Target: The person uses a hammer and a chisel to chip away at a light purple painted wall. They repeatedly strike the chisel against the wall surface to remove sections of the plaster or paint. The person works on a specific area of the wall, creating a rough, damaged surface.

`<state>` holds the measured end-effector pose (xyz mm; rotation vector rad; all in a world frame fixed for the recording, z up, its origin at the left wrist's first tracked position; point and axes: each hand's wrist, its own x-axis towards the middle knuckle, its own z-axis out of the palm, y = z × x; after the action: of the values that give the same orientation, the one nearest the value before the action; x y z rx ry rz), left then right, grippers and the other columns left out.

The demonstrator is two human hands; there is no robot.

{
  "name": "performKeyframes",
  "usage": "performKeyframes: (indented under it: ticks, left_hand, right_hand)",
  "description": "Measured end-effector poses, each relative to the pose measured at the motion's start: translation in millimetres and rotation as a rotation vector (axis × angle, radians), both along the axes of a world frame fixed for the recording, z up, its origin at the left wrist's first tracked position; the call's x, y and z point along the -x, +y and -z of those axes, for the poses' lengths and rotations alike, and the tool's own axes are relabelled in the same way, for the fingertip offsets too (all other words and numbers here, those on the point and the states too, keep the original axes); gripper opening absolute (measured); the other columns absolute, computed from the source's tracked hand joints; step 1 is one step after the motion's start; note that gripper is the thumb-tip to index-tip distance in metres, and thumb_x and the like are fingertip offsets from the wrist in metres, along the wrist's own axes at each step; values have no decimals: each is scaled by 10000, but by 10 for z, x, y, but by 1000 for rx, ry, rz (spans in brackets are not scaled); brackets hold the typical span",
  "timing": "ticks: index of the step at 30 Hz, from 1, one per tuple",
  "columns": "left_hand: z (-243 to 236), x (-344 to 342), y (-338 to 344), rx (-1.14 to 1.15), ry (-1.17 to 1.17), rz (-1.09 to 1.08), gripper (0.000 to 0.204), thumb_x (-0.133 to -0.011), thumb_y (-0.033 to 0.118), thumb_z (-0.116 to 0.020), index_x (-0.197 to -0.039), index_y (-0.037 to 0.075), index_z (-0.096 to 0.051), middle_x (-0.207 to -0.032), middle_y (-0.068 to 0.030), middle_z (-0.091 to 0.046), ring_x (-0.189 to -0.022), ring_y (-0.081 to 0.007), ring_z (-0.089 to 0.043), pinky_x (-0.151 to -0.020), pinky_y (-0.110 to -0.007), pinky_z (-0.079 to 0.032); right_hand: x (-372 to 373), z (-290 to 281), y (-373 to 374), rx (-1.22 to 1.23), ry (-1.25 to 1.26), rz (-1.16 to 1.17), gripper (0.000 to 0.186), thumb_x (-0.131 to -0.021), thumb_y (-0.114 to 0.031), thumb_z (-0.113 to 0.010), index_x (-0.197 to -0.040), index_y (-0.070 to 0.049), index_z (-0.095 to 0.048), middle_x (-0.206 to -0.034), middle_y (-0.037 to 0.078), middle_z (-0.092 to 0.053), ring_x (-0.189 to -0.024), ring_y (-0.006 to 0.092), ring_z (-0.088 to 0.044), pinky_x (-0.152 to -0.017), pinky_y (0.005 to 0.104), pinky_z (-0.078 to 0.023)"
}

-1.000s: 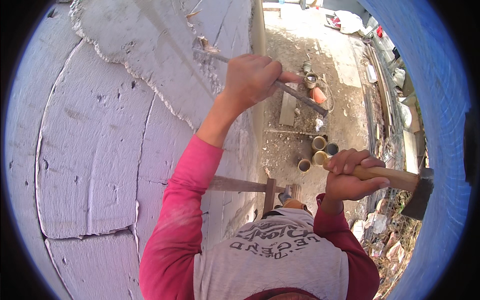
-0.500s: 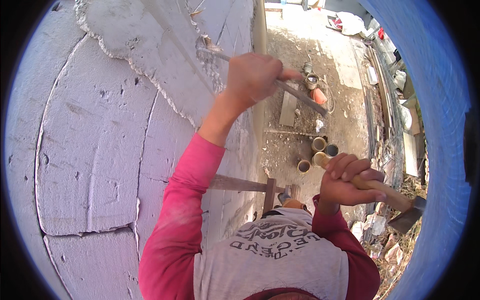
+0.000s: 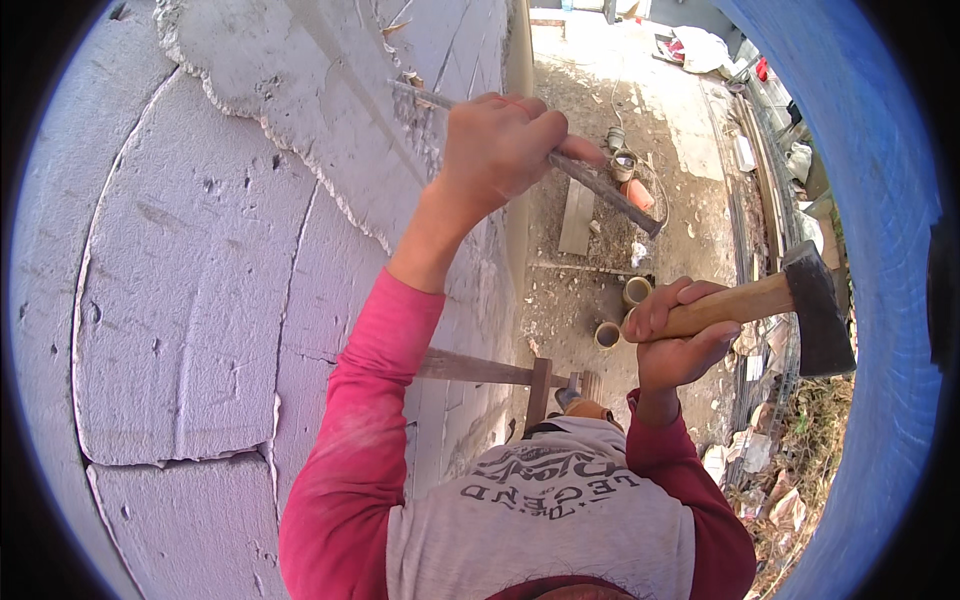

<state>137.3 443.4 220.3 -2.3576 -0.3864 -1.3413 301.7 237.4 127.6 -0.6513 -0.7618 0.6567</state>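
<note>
My left hand [image 3: 500, 145] is wrapped around a long metal chisel [image 3: 608, 195]. The chisel's far tip rests at or very near a chipped patch of the wall [image 3: 190, 270], where the rough plaster layer is broken; exact contact is hard to tell. Its other end sticks out past my fingers to the right, over the ground far below. Lower right, my right hand [image 3: 680, 335] grips the wooden handle of a hatchet [image 3: 740, 305]. The dark metal head points away to the right, apart from the chisel.
A wooden bar [image 3: 475, 367] runs from the wall beside my body to an upright wooden piece [image 3: 538, 395]. On the ground below are several buckets [image 3: 607, 335], a board [image 3: 577, 215] and rubble. Blue sheeting [image 3: 900, 300] hangs along the right side.
My right hand has swung the hatchet upward, its head rising from the lower right. My left hand and the chisel have shifted only slightly.
</note>
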Motion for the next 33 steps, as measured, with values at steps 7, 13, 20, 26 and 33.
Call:
performKeyframes:
  ticks: [7, 13, 20, 26, 33]
  left_hand:
    - [-66, -86, 53, -34, -16, -8, 381, -672, 323, -841, -578, 153, -514, -508, 4, -473, -467, -202, -549, -453, -328, -392]
    - [-190, -163, 136, 8, 48, -11, 250, -705, 180, -793, -656, 135, -551, -582, 19, -592, -497, -217, -573, -462, -336, -430]
    - [-273, -190, 144, 51, 65, -32, 292, -758, 222, -803, -688, 117, -540, -591, -16, -584, -523, -237, -592, -454, -358, -419]
    - [-320, -226, 192, 86, 176, -48, 388, -808, 351, -802, -708, 103, -520, -609, -53, -561, -548, -267, -593, -465, -396, -414]
    - [-213, -174, 146, 48, 159, -45, 491, -798, 329, -833, -621, 100, -437, -530, -56, -471, -457, -258, -516, -421, -377, -355]
  right_hand:
    - [-117, -50, 25, 1, 41, -15, 708, -973, -762, -362, -1023, -62, -454, -719, 72, -469, -489, 145, -445, -395, 295, -398]
    - [-131, -136, 62, 33, 94, 13, 719, -961, -778, -369, -1010, -65, -454, -716, 73, -472, -465, 147, -431, -382, 295, -387]
    - [-135, -214, 135, 23, 82, 50, 728, -958, -782, -370, -1006, -62, -468, -715, 82, -493, -458, 150, -434, -376, 296, -380]
    - [-149, -301, 166, 71, 95, 28, 768, -969, -784, -328, -1005, -32, -475, -671, 78, -489, -456, 143, -444, -385, 278, -378]
    - [41, -291, 238, 113, 42, 82, 709, -1025, -700, -308, -947, -17, -483, -607, 61, -487, -423, 120, -457, -399, 255, -386]
